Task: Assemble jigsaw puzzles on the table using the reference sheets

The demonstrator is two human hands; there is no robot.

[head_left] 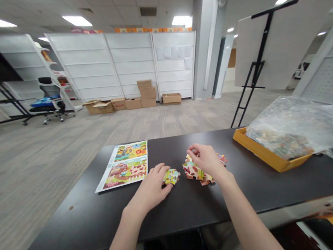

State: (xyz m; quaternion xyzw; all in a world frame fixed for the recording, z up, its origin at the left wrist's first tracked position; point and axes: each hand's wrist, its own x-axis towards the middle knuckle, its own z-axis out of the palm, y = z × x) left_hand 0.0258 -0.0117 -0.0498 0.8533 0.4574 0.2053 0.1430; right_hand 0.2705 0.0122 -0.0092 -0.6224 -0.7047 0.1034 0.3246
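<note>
On the dark table, my left hand (153,185) curls its thumb and fingers round the left side of a small cluster of green and yellow jigsaw puzzle pieces (172,176). The cluster lies flat, partly covered by that hand. To the right, my right hand (206,158) is over a loose pile of jigsaw puzzle pieces (192,170), its fingers bent together in a pinch. What the fingertips hold, if anything, is too small to make out. Left of my hands lies a printed picture sheet (125,166) with two colourful animal scenes.
A yellow box tray (262,153) holding plastic-wrapped contents (286,130) stands at the table's right. The black table (110,219) has its near edge close to me. Beyond it are cardboard boxes (148,93), white shelving (132,62), an office chair (50,98) and a board on a stand (255,70).
</note>
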